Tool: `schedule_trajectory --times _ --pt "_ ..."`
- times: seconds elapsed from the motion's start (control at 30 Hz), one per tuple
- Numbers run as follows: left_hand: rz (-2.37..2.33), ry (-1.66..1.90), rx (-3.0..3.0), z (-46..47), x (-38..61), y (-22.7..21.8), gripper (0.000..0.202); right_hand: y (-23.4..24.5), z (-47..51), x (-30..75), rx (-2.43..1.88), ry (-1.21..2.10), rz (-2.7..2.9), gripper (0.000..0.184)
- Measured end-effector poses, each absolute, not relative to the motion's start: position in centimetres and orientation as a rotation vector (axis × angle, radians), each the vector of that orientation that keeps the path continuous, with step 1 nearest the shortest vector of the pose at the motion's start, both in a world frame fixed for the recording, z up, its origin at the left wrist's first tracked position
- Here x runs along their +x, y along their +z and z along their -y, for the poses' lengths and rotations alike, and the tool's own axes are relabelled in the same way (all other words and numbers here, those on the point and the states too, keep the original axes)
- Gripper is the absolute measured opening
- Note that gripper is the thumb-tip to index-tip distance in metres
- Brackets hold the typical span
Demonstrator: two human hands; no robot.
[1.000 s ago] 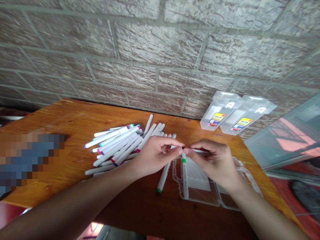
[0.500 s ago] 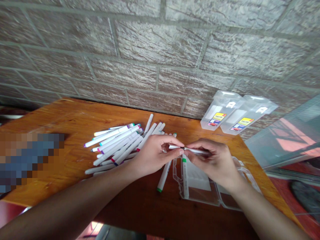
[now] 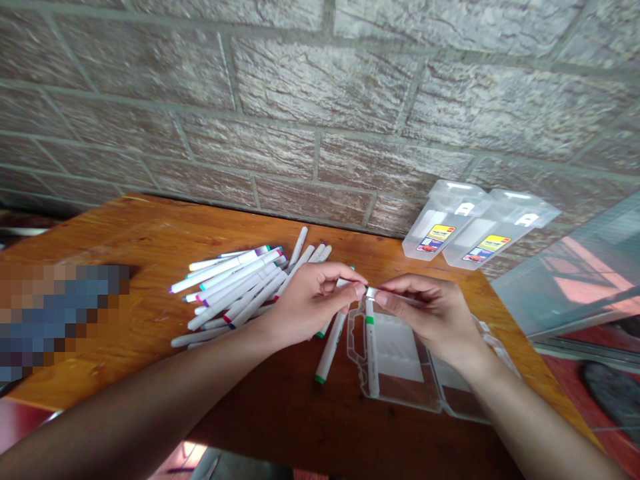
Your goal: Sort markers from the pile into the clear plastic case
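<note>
A white marker (image 3: 371, 292) with a dark band is held level between my two hands. My left hand (image 3: 320, 293) pinches its left end with thumb and fingers, and my right hand (image 3: 433, 310) grips the other end, covering much of it. Below them lies an opened clear plastic case (image 3: 400, 393), partly hidden by my right hand and forearm. One marker with a green band (image 3: 373, 360) rests along the case's left side. Just left of the case, a green-tipped marker (image 3: 329, 353) lies on the table.
Left of my hands is a loose pile of several white markers (image 3: 240, 287) with coloured ends. Two clear, labelled containers (image 3: 425, 230) stand at the back right against the block wall (image 3: 280, 153). A blurred-out patch covers the left of the wooden table (image 3: 150, 227).
My fingers have shifted slightly on the marker, and its angle has changed a little. My left fingers cover more of its left part. The case and the pile stay put.
</note>
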State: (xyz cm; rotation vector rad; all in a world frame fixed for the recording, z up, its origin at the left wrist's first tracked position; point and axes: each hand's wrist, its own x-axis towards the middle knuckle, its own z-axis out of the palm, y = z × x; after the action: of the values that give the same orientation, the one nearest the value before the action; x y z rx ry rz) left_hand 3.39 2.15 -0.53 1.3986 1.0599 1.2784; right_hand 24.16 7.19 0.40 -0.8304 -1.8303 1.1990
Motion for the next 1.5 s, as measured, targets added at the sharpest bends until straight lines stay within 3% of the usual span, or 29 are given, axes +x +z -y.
schedule_trajectory --times 0.3,1.07,1.5 --pt "-1.087 1.365 1.186 -2.5 2.9 0.2 0.026 0.6 -7.5 24.4 -0.887 1.312 1.707 0.019" --pt "-0.843 1.552 0.828 -3.1 2.5 -0.2 0.011 1.4 -7.4 24.8 -0.784 1.671 1.334 0.018" --pt "-0.788 1.550 0.754 -3.0 2.5 0.0 0.018 1.5 -7.7 25.0 -0.703 1.757 1.229 0.024"
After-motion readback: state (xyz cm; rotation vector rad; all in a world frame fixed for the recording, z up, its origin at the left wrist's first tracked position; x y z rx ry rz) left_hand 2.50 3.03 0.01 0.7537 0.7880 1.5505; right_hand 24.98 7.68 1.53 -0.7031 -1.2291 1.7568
